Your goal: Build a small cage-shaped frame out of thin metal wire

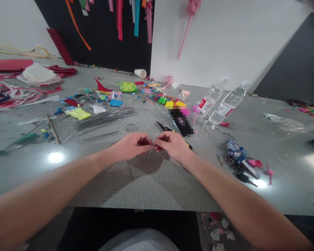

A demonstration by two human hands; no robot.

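Note:
My left hand (pixel 133 145) and my right hand (pixel 172 145) meet above the middle of the grey table (pixel 151 181), fingertips nearly touching. Both pinch thin metal wire (pixel 152 145) between them; its ends stick out below and above the fingers. A bundle of straight wires (pixel 104 118) lies just beyond my left hand, with a small wire ring (pixel 131 127) beside it. Black pliers with a yellow grip (pixel 165 128) lie right behind my right hand.
Two clear plastic bottles (pixel 219 101) lie at the right back. Coloured foam bits and paper scraps (pixel 146 94) litter the far table, with ribbons at the left (pixel 5 94). A blue-patterned tape piece (pixel 238 153) lies right. A white paper cup (pixel 140 73) lies near the wall.

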